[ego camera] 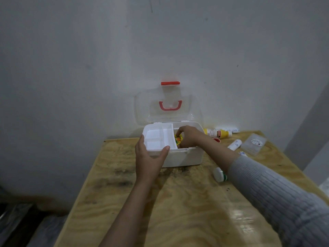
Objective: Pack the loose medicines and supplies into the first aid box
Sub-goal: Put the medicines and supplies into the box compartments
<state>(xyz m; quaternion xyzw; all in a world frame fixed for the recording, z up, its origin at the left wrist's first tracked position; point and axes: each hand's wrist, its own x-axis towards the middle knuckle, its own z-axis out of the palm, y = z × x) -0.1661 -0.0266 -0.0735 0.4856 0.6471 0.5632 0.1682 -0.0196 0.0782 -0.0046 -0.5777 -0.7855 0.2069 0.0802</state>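
Head: right hand perhaps pinching packet.

A bare, plain room, likely a back room at home: a scuffed white wall and a stained raw plywood table set against it

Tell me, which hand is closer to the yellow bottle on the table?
Right. The right hand reaches into the box beside the yellow bottle; the left hand holds the tray at the box's far end.
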